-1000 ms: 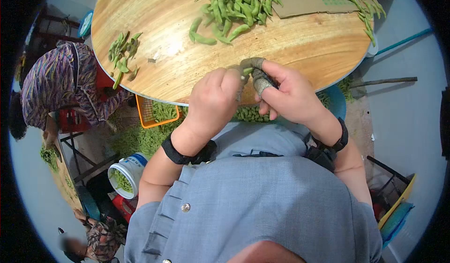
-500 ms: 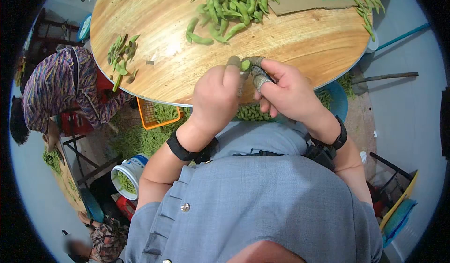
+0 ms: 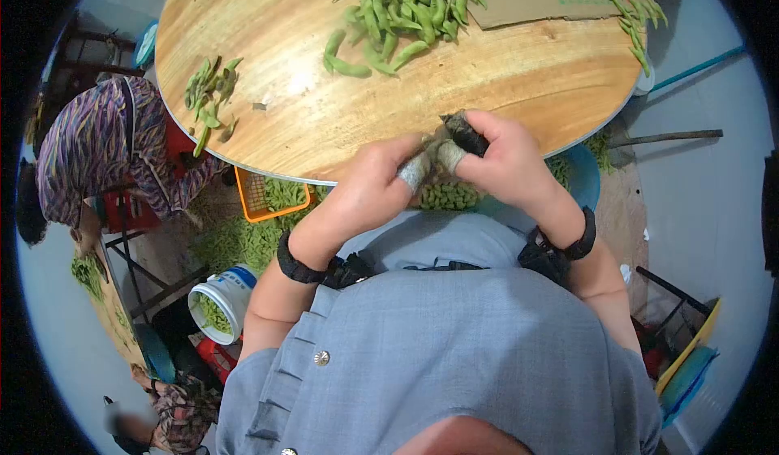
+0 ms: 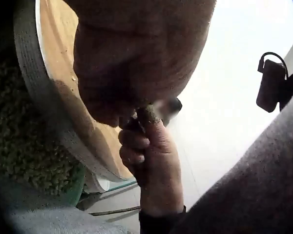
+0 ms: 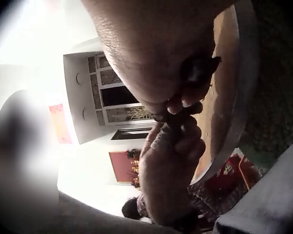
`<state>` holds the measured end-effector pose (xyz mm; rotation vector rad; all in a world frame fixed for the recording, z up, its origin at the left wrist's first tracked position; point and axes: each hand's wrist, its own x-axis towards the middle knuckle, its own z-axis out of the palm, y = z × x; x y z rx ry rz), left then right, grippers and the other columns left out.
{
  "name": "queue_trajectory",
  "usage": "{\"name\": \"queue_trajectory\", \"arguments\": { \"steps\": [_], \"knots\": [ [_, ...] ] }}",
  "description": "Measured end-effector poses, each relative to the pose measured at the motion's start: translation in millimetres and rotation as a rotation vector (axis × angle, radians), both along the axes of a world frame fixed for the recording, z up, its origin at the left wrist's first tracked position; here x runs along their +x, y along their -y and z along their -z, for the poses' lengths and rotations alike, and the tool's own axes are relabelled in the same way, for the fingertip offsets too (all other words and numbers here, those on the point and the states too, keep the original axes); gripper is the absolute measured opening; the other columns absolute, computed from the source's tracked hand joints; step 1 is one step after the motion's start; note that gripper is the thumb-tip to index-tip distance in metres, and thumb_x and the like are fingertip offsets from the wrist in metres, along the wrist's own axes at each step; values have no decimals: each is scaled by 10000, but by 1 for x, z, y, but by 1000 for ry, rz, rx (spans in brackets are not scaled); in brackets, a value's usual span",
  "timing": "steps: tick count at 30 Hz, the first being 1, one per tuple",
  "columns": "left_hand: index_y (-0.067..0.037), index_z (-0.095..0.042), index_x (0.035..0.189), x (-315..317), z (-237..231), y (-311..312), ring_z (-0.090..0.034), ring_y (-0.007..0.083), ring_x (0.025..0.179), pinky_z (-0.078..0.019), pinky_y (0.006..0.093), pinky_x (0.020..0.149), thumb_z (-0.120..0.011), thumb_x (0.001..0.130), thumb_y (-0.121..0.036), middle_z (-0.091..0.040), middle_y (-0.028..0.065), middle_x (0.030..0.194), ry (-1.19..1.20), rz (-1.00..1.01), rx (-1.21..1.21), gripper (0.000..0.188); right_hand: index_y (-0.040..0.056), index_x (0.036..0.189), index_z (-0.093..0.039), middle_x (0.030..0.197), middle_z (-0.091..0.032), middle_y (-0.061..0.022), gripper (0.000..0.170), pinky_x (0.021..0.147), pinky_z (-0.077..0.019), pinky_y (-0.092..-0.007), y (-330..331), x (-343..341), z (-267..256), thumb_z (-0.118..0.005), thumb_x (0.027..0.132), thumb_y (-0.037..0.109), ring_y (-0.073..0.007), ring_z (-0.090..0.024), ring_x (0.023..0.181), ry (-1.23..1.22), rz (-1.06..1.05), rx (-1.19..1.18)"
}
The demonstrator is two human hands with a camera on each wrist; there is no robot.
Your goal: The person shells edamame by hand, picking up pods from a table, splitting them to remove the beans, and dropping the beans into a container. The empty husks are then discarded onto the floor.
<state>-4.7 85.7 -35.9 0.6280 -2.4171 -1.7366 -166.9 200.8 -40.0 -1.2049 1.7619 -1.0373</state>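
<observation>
In the head view my left hand (image 3: 377, 175) and right hand (image 3: 503, 159) meet at the near edge of the round wooden table (image 3: 268, 142). Grey and dark wraps cover several fingers and thumbs. Both hands have curled fingers and pinch together at the tips, hiding the edamame pod between them. From below, the left wrist view shows the right hand (image 4: 158, 168) with its wrapped thumb against the left fingertips. Below the hands is a blue-green basin (image 3: 586, 175) of shelled beans (image 3: 446, 197). A heap of edamame pods (image 3: 406, 12) lies farther back on the table.
A cardboard sheet (image 3: 544, 2) lies at the table's back right, and darker pods (image 3: 213, 90) lie at the left. An orange basket (image 3: 253, 199) and a white bucket (image 3: 231, 293) with green pods stand lower left. A person in a patterned top (image 3: 97, 138) bends beside the table.
Both hands have come down slightly toward the table's edge and turned, with the thumbs now meeting. The green pod end seen between the fingertips half a second ago is hidden.
</observation>
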Motion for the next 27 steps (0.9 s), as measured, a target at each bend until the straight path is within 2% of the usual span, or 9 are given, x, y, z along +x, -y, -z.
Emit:
{"name": "queue_trajectory", "arguments": {
  "steps": [2, 4, 8, 10, 13, 15, 22, 26, 27],
  "knots": [
    [14, -571, 932, 7, -3, 3, -592, 366, 667, -460, 411, 619, -519, 797, -32, -587, 212, 748, 89, 30, 46, 152, 13, 861, -543, 762, -590, -153, 217, 631, -480, -381, -1, 4, -3, -632, 738, 168, -305, -597, 693, -219, -46, 15],
    [-1, -568, 934, 19, -2, 2, -588, 307, 648, -465, 361, 612, -542, 801, -29, -586, 163, 722, -68, 91, -317, 138, 38, 841, -558, 789, -585, -171, 204, 664, -484, -400, -5, 13, 0, -642, 709, 169, -347, -587, 765, -408, -144, -123],
    [-19, -579, 926, 65, -25, 6, -579, 409, 738, -476, 422, 661, -567, 753, -28, -579, 217, 776, 186, 69, -302, 174, 61, 907, -584, 832, -587, -137, 205, 672, -492, -423, -10, 8, 2, -631, 729, 151, -336, -591, 794, -406, -446, -131],
    [-43, -609, 958, 93, -29, 16, -598, 389, 791, -467, 460, 675, -568, 718, -22, -594, 210, 804, 516, 307, -468, 245, 56, 929, -601, 859, -598, -129, 214, 687, -497, -401, 1, 3, 3, -638, 742, 153, -324, -600, 807, -447, -390, -174],
    [-58, -630, 971, 109, -41, 18, -601, 370, 826, -478, 453, 697, -576, 689, -14, -609, 191, 859, 603, 333, -528, 291, 51, 945, -621, 912, -606, -127, 208, 701, -502, -388, 36, -12, 2, -639, 765, 156, -320, -607, 828, -594, -145, -379],
    [-66, -643, 972, 102, -41, 19, -604, 365, 817, -484, 442, 693, -585, 680, -18, -615, 173, 850, 520, 299, -567, 301, 49, 943, -617, 917, -607, -131, 210, 699, -501, -394, 69, -29, 14, -640, 762, 153, -324, -604, 823, -666, -88, -431],
    [-60, -622, 1010, 12, -17, 19, -605, 336, 822, -502, 405, 698, -576, 773, -63, -608, 154, 900, -91, -304, -879, 241, 45, 932, -572, 851, -591, -162, 227, 682, -494, -429, 70, -38, 29, -641, 730, 123, -354, -592, 801, -796, -87, -346],
    [-55, -608, 1035, -28, 5, 28, -604, 332, 813, -501, 402, 703, -568, 794, -82, -608, 147, 921, -200, -248, -994, 246, 31, 992, -583, 833, -609, -158, 272, 682, -493, -399, 30, -31, 7, -644, 743, 123, -326, -601, 777, -598, -76, -261],
    [-62, -613, 1059, -31, 6, 27, -601, 346, 847, -502, 390, 715, -593, 789, -94, -618, 152, 934, -52, -104, -968, 273, 31, 992, -583, 833, -609, -158, 272, 682, -493, -399, 24, -29, 7, -644, 743, 123, -326, -601, 777, -603, -80, -255]
  ]
}}
